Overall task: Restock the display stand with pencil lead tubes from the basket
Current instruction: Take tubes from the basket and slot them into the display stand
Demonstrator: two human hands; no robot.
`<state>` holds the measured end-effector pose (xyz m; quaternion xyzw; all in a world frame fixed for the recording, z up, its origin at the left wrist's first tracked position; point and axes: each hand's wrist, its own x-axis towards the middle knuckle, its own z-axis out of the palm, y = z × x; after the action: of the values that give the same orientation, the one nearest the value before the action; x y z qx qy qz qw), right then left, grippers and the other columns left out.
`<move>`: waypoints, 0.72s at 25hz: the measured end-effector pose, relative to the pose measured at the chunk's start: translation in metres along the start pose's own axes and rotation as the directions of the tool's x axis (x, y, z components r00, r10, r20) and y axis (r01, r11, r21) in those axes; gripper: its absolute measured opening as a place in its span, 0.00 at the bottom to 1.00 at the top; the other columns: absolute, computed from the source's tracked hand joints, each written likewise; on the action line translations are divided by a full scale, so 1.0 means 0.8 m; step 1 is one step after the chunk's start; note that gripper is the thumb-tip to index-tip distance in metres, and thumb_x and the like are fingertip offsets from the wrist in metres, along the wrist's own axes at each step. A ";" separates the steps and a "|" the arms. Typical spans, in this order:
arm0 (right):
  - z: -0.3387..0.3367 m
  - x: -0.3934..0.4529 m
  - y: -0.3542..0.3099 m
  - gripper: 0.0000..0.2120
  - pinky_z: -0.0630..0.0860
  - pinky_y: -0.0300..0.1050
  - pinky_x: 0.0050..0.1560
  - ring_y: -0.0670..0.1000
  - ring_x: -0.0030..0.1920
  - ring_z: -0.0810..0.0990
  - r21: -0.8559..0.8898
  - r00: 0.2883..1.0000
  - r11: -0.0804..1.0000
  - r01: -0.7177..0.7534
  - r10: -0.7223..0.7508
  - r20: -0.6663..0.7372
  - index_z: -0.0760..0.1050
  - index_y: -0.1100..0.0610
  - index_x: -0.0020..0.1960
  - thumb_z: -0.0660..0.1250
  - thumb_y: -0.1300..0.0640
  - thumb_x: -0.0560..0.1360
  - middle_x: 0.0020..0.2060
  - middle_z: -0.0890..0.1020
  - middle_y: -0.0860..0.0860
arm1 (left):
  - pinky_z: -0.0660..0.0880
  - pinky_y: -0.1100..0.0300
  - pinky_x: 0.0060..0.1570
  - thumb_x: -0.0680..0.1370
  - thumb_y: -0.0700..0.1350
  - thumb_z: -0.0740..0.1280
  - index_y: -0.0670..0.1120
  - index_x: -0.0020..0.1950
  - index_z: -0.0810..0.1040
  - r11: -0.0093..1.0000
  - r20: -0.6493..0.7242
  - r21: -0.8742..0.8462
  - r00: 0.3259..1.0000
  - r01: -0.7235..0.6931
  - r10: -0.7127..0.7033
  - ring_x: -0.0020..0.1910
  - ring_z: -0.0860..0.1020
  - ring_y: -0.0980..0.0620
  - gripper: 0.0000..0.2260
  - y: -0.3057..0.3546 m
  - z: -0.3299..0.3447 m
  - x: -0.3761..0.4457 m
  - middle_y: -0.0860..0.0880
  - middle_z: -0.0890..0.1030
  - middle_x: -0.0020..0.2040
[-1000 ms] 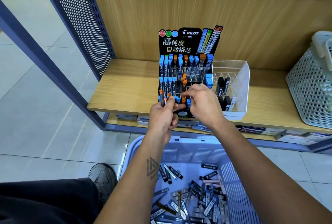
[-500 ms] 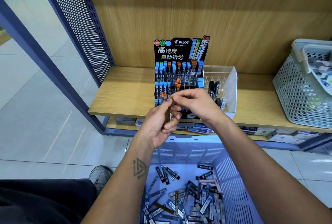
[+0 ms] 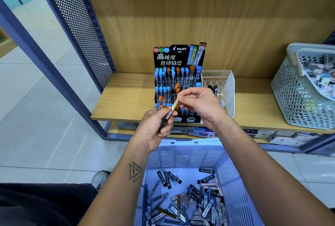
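Just in front of the display stand (image 3: 178, 84), the right hand (image 3: 201, 106) pinches the top of an orange-capped lead tube (image 3: 172, 108) (tilted), whose lower end rests in the left hand (image 3: 155, 128), fingers curled around more tubes above the basket (image 3: 233, 180).

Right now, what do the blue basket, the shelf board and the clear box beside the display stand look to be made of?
Blue slotted basket: moulded plastic, matt, judging by its uniform slotted walls. Light shelf board: wood-grain surface, probably laminate rather than solid wood; I cannot tell which. Clear divided box: see-through rigid plastic, likely acrylic, glossy, with the shelf showing through its walls.
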<state>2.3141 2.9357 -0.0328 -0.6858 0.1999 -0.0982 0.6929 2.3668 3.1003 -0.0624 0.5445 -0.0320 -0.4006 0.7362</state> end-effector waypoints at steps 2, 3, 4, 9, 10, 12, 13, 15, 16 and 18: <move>0.001 0.004 -0.002 0.07 0.79 0.43 0.43 0.50 0.37 0.82 0.011 0.999 0.999 -0.034 0.033 0.014 0.83 0.64 0.51 0.74 0.68 0.73 0.38 0.85 0.57 | 0.51 0.63 0.21 0.83 0.43 0.64 0.36 0.49 0.80 1.000 -0.032 -0.017 0.999 -0.019 0.019 0.20 0.60 0.56 0.11 0.003 0.002 0.003 0.47 0.70 0.30; 0.002 0.007 -0.003 0.08 0.79 0.41 0.41 0.50 0.37 0.82 0.018 0.999 0.999 -0.037 0.037 0.018 0.83 0.64 0.51 0.74 0.69 0.72 0.38 0.85 0.57 | 0.50 0.63 0.22 0.83 0.43 0.64 0.36 0.49 0.80 0.999 -0.047 -0.022 0.999 -0.028 0.026 0.20 0.60 0.56 0.11 0.004 0.003 0.006 0.47 0.70 0.30; 0.004 0.010 -0.005 0.08 0.80 0.40 0.40 0.50 0.37 0.83 0.019 1.000 0.999 -0.026 0.025 0.011 0.83 0.64 0.51 0.74 0.69 0.72 0.37 0.85 0.57 | 0.50 0.63 0.22 0.83 0.43 0.64 0.36 0.50 0.80 0.999 -0.063 -0.024 0.998 -0.033 0.032 0.20 0.60 0.56 0.11 0.006 0.004 0.008 0.47 0.70 0.30; 0.005 0.043 -0.026 0.07 0.83 0.44 0.47 0.50 0.41 0.85 -0.120 0.948 0.973 0.195 -0.218 -0.232 0.83 0.59 0.50 0.72 0.68 0.75 0.40 0.86 0.56 | 0.55 0.63 0.19 0.83 0.45 0.66 0.36 0.55 0.80 0.999 -0.263 -0.019 0.964 -0.047 0.041 0.22 0.62 0.56 0.11 0.024 0.003 0.030 0.49 0.72 0.31; 0.007 0.054 -0.029 0.07 0.83 0.46 0.50 0.49 0.42 0.85 -0.233 0.911 0.943 0.238 -0.300 -0.282 0.83 0.56 0.50 0.72 0.65 0.75 0.41 0.86 0.53 | 0.55 0.63 0.19 0.82 0.46 0.66 0.38 0.54 0.79 0.998 -0.284 -0.022 0.958 -0.052 0.044 0.22 0.62 0.56 0.11 0.028 0.003 0.035 0.50 0.71 0.30; 0.013 0.076 -0.036 0.07 0.82 0.45 0.53 0.46 0.44 0.85 -0.455 0.835 0.837 0.302 -0.463 -0.297 0.84 0.55 0.53 0.72 0.61 0.76 0.43 0.86 0.48 | 0.55 0.63 0.22 0.83 0.48 0.64 0.39 0.54 0.78 0.996 -0.262 -0.061 0.964 -0.064 0.046 0.24 0.63 0.55 0.12 0.036 0.004 0.041 0.50 0.71 0.30; 0.018 0.085 -0.039 0.07 0.82 0.43 0.54 0.45 0.45 0.84 -0.534 0.806 0.778 0.330 -0.527 -0.270 0.84 0.55 0.55 0.72 0.60 0.77 0.44 0.86 0.47 | 0.56 0.63 0.23 0.83 0.48 0.62 0.39 0.54 0.78 0.993 -0.233 -0.100 0.972 -0.066 0.041 0.24 0.63 0.55 0.12 0.037 0.004 0.042 0.50 0.71 0.31; 0.024 0.103 -0.043 0.08 0.81 0.44 0.54 0.45 0.46 0.83 -0.627 0.759 0.674 0.390 -0.621 -0.195 0.84 0.57 0.56 0.70 0.60 0.78 0.46 0.86 0.48 | 0.59 0.63 0.23 0.84 0.46 0.60 0.38 0.54 0.76 0.981 -0.181 -0.183 0.983 -0.064 0.030 0.26 0.66 0.55 0.12 0.037 0.004 0.040 0.48 0.72 0.32; 0.026 0.112 -0.044 0.08 0.81 0.46 0.54 0.46 0.46 0.83 -0.650 0.747 0.638 0.412 -0.645 -0.159 0.83 0.57 0.56 0.70 0.61 0.78 0.46 0.86 0.49 | 0.60 0.63 0.23 0.85 0.45 0.59 0.38 0.55 0.76 0.974 -0.168 -0.216 0.985 -0.064 0.028 0.27 0.67 0.54 0.12 0.035 0.002 0.039 0.47 0.73 0.33; 0.029 0.129 -0.040 0.07 0.81 0.51 0.52 0.49 0.46 0.84 -0.715 0.742 0.557 0.423 -0.666 -0.080 0.82 0.57 0.55 0.70 0.60 0.78 0.46 0.86 0.50 | 0.63 0.63 0.24 0.86 0.45 0.58 0.37 0.57 0.76 0.966 -0.156 -0.251 0.987 -0.070 0.031 0.28 0.70 0.53 0.13 0.031 -0.003 0.039 0.45 0.75 0.35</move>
<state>2.4208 2.9133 -0.0162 -0.8815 0.1118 -0.3522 0.2940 2.4028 3.0850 -0.0549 0.4730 0.0620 -0.3401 0.8104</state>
